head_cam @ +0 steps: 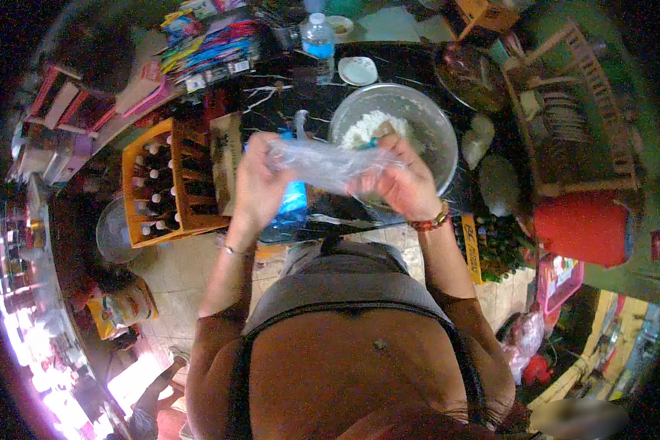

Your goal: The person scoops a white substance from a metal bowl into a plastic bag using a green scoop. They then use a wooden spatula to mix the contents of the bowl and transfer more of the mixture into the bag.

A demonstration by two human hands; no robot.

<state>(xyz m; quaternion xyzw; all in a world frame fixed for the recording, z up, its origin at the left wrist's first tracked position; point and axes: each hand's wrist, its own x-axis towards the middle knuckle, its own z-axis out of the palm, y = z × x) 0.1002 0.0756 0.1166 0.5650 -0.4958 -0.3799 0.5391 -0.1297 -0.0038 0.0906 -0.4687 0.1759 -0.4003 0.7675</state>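
A crumpled piece of clear plastic (324, 162), perhaps a bag, is stretched between my two hands above the front of the table. My left hand (263, 179) grips one end and my right hand (407, 179) the other; both are slightly blurred. Under and beyond my right hand stands a large round metal bowl (448, 137) with white powder (371, 129) heaped in it. Something teal shows beside the right fingers, too blurred to name. Below the plastic, near my left hand, a blue object (291, 206) lies on the black marble-patterned table (269, 104), partly hidden.
Beyond the bowl are a white dish (357, 70) and a plastic bottle (318, 41). An orange crate of bottles (173, 187) and a cardboard box (226, 159) stand left. To the right are a dish rack (583, 187), a red container (583, 228) and green bottles (495, 247). A person's leg (157, 388) shows lower left.
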